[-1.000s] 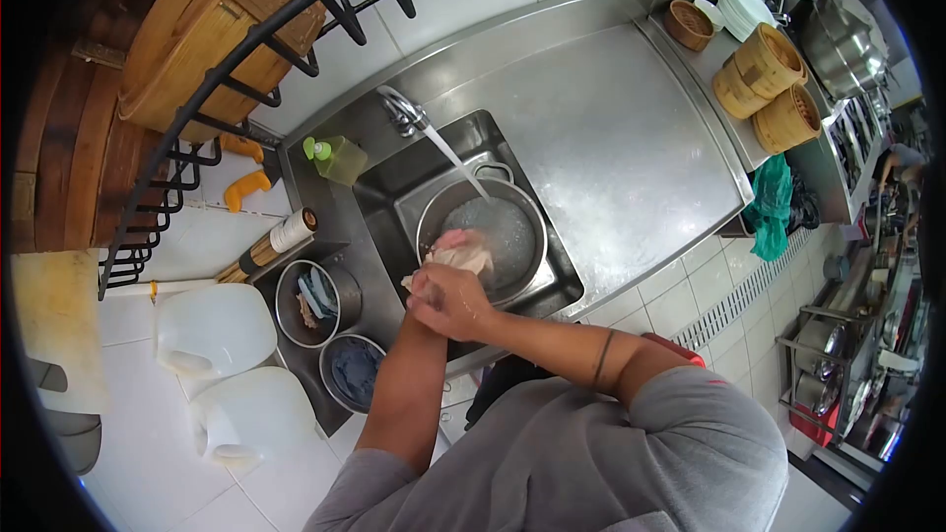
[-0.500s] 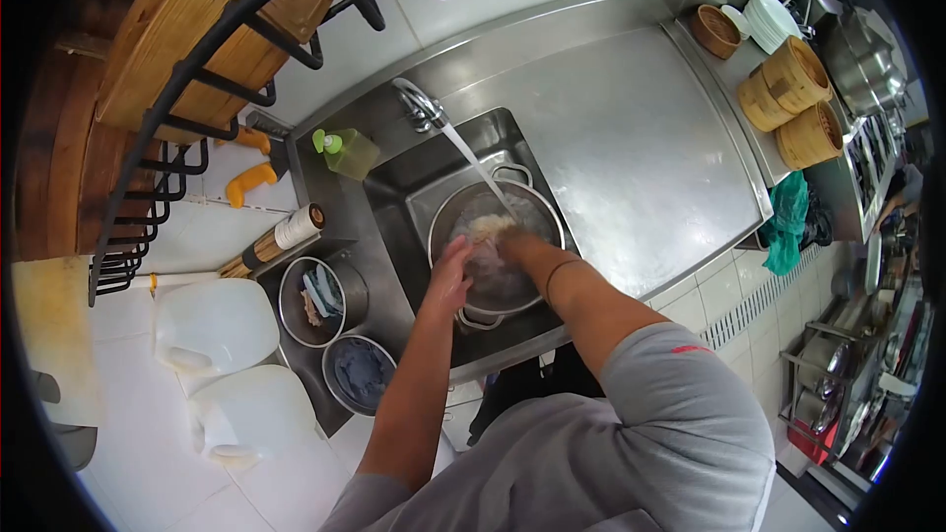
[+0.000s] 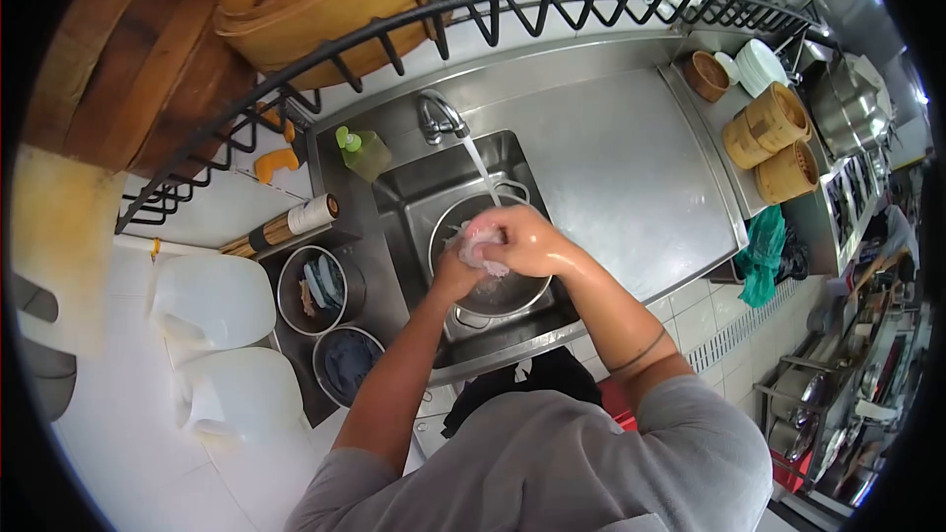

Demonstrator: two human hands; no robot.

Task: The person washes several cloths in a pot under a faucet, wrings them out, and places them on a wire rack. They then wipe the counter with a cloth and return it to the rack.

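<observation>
Both my hands are closed around a wet, pale whitish, soft-looking clump (image 3: pixel 480 249), whose kind I cannot make out. My left hand (image 3: pixel 454 274) grips it from the left, and my right hand (image 3: pixel 524 239) wraps it from above and the right. Directly beneath is a two-handled metal pot (image 3: pixel 510 299) with cloudy water, standing in the steel sink (image 3: pixel 402 199). From the tap (image 3: pixel 440 118) a stream of water (image 3: pixel 480 164) runs down at the pot's far side, just behind my hands.
A soap pump bottle (image 3: pixel 365 156) stands left of the tap. Two metal pots (image 3: pixel 296 330) (image 3: pixel 340 396) holding cloths are left of the sink. A steel counter (image 3: pixel 631 158) extends right, towards bamboo steamers (image 3: pixel 754 133). A black wire rack (image 3: pixel 493 5) hangs overhead.
My hands have come up out of the pot's water with the pale clump now between them. My right forearm has swung out to the right. The camera view has shifted.
</observation>
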